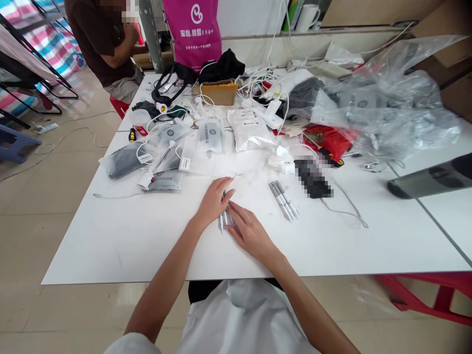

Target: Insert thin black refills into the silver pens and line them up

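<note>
Several silver pens (222, 222) lie under and between my two hands near the middle of the white table (147, 236). My left hand (214, 200) is closed round their upper part, its thumb toward my right hand. My right hand (248, 227) presses against their right side, fingers closed together over the pens. Parts of the pens are hidden beneath the fingers. To the right of my hands, a small group of similar silver pens (283, 200) lies side by side on the table, touched by neither hand.
A blurred dark object (313, 178) with a cable sits right of the pens. Packaged items (125, 160), a white pouch (250, 130) and clear plastic bags (398, 108) crowd the back. A dark bottle (431, 177) lies at right. A person (106, 44) sits at back left.
</note>
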`<action>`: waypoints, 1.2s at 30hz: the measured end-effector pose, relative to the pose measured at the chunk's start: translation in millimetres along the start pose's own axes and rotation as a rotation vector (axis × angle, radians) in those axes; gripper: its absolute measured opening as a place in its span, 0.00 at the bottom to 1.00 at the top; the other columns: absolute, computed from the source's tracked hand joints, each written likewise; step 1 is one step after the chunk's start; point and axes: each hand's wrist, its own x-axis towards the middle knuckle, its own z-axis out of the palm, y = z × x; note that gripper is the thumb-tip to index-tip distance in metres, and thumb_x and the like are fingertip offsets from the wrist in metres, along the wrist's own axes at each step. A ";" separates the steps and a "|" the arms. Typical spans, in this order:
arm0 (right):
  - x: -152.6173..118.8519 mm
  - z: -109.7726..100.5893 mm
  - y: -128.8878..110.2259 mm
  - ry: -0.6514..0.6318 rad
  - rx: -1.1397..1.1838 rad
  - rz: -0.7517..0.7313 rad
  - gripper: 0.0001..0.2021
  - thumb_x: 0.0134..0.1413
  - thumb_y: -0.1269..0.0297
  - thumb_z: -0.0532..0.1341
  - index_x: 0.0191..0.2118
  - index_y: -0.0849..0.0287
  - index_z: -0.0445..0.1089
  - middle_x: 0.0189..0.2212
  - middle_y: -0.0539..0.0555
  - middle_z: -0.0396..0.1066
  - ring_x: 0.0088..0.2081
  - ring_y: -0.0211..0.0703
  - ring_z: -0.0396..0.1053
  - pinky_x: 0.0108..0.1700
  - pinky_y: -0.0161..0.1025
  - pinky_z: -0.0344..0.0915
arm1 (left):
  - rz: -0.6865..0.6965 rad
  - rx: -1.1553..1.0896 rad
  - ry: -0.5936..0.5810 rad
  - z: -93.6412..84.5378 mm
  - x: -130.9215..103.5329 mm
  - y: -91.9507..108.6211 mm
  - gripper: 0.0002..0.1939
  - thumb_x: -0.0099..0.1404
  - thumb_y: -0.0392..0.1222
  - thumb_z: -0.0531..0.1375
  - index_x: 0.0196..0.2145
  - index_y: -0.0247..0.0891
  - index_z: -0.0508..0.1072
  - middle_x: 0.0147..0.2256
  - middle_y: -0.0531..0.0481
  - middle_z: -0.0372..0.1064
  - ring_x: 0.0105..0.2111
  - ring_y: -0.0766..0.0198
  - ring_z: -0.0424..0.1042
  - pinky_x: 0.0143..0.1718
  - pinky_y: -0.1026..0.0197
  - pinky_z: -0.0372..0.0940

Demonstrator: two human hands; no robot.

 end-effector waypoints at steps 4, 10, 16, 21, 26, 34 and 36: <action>-3.5 -10.9 3.7 -0.002 0.042 -0.008 0.29 0.75 0.59 0.57 0.77 0.48 0.54 0.71 0.62 0.66 0.69 0.59 0.67 0.68 0.61 0.70 | -0.017 0.001 -0.019 1.0 -0.1 -2.5 0.19 0.79 0.45 0.56 0.64 0.44 0.72 0.64 0.42 0.71 0.66 0.53 0.68 0.71 0.45 0.63; -19.5 -46.7 46.0 0.314 -0.289 0.260 0.14 0.72 0.57 0.61 0.57 0.56 0.72 0.54 0.65 0.73 0.54 0.62 0.71 0.56 0.61 0.69 | -0.054 -0.054 -0.037 -1.3 -1.1 -0.6 0.19 0.79 0.42 0.54 0.63 0.45 0.72 0.63 0.42 0.72 0.65 0.54 0.71 0.69 0.45 0.67; -29.2 -61.0 76.3 0.313 -0.457 0.426 0.13 0.71 0.52 0.61 0.47 0.57 0.73 0.50 0.65 0.72 0.49 0.60 0.67 0.51 0.55 0.65 | -0.053 -0.072 -0.024 -1.8 -0.7 2.5 0.18 0.79 0.40 0.54 0.62 0.45 0.74 0.62 0.43 0.73 0.63 0.55 0.72 0.68 0.47 0.68; -27.0 -63.6 78.5 0.355 -0.456 0.435 0.10 0.73 0.58 0.59 0.49 0.57 0.71 0.45 0.61 0.76 0.46 0.57 0.67 0.48 0.50 0.62 | -0.026 -0.085 0.040 -1.6 0.1 -0.3 0.16 0.79 0.41 0.55 0.61 0.44 0.74 0.60 0.42 0.74 0.62 0.55 0.73 0.67 0.47 0.69; -25.7 -62.4 81.0 0.356 -0.541 0.407 0.10 0.72 0.56 0.61 0.44 0.56 0.73 0.40 0.59 0.77 0.43 0.55 0.66 0.46 0.49 0.59 | 0.041 -0.091 0.197 -3.5 2.7 -2.7 0.14 0.79 0.41 0.57 0.58 0.44 0.75 0.56 0.43 0.76 0.60 0.55 0.75 0.65 0.48 0.70; -9.0 -76.2 64.5 0.606 -0.346 0.187 0.05 0.72 0.67 0.62 0.49 0.56 0.68 0.43 0.59 0.75 0.44 0.51 0.72 0.48 0.50 0.68 | -0.027 -0.147 0.315 -9.6 6.4 3.2 0.11 0.78 0.43 0.60 0.54 0.42 0.78 0.52 0.44 0.79 0.54 0.55 0.78 0.60 0.50 0.72; -2.5 -80.5 60.4 0.638 -0.300 0.132 0.07 0.70 0.69 0.63 0.51 0.55 0.68 0.43 0.60 0.74 0.45 0.51 0.73 0.48 0.51 0.70 | -0.044 -0.179 0.305 -10.3 5.8 6.0 0.10 0.78 0.43 0.61 0.52 0.42 0.79 0.51 0.45 0.80 0.54 0.55 0.79 0.60 0.50 0.72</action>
